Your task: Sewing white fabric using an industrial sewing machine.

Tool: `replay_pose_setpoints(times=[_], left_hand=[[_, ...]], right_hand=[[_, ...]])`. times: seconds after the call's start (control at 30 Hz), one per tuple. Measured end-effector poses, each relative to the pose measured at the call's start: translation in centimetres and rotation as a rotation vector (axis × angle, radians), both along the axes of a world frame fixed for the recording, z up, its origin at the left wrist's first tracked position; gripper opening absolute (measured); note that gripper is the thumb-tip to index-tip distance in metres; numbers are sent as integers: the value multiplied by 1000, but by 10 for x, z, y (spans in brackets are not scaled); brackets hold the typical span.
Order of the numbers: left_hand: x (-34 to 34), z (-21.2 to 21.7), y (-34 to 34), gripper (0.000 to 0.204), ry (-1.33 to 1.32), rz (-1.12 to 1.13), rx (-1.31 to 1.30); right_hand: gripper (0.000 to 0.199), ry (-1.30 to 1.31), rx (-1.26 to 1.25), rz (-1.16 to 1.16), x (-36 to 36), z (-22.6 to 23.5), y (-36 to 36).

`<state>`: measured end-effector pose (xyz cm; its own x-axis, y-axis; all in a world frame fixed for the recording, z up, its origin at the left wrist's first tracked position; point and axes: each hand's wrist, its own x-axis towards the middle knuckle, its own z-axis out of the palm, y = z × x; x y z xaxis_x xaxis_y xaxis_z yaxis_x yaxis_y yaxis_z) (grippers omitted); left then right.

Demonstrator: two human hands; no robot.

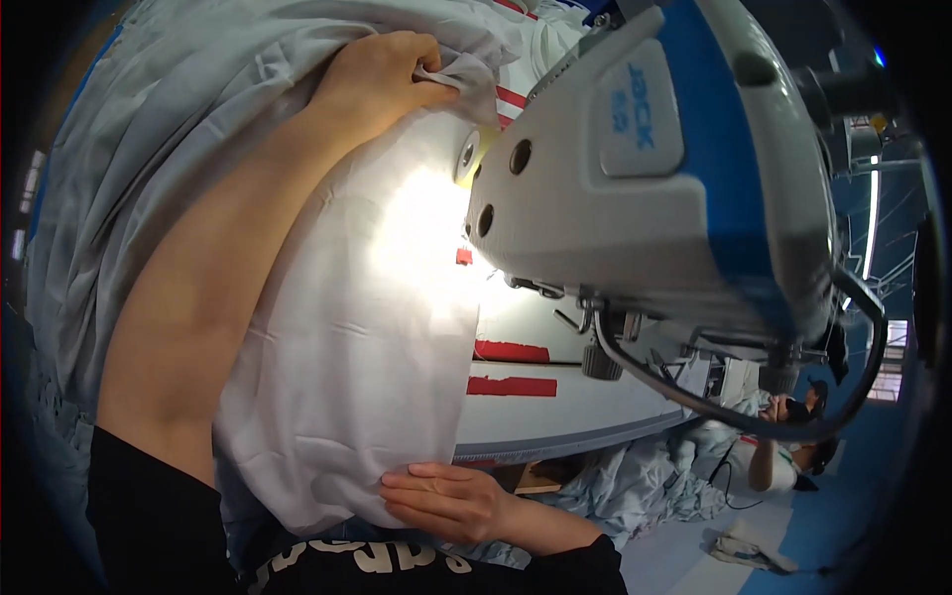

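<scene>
Nearest the camera, above the right part of the worktop (605, 415), a white-and-blue industrial sewing machine (635, 213) is seen, its needle area lit by a glaring lamp. White fabric (347, 377) is spread to its left, with the right-hand border laid beside the needle area, next to a small red part (464, 256); whether the cloth is clamped there is lost in the glare. Toward the worktop's near edge, where a ruler strip (565, 442) is fixed, the fabric hangs toward the wearer's lap.

By the left hand (392, 79) a fold at the far end is pinched between thumb and curled fingers, probably so that slack is drawn away and the border is held straight. By the right hand (446, 504) the near end is covered, with fingers together and extended, apparently to steady it; the thumb is hidden, so whether the cloth is gripped cannot be told.

The left forearm is stretched diagonally across the cloth, its weight perhaps used to hold the gathered folds back. The right forearm is brought in low from the right, and its elbow is bent.
</scene>
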<state>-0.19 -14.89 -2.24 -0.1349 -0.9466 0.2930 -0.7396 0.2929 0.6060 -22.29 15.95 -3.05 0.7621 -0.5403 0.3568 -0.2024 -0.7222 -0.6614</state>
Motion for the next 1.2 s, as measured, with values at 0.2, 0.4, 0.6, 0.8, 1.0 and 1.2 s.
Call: replay_pose_setpoints(times=[0.2,0.4,0.6,0.8,1.0,1.2], left_hand=[[7,-5,-39,34,80,-7,-105],[12,-10,-80,33,11,32,-209],[15,-18,-124,35,116,69,-105],[12,-15,-151,37,96,93,-139],[30,-23,-186,56,-64,144,-73],[9,-18,-161,37,157,267,-387]], right_hand=[[18,-1,29,17,-2,7,-21],[15,-9,148,26,2,19,-57],[16,61,253,59,2,26,-82],[16,9,230,58,3,26,-109],[14,44,175,51,3,28,-129],[10,18,212,-13,3,22,-134]])
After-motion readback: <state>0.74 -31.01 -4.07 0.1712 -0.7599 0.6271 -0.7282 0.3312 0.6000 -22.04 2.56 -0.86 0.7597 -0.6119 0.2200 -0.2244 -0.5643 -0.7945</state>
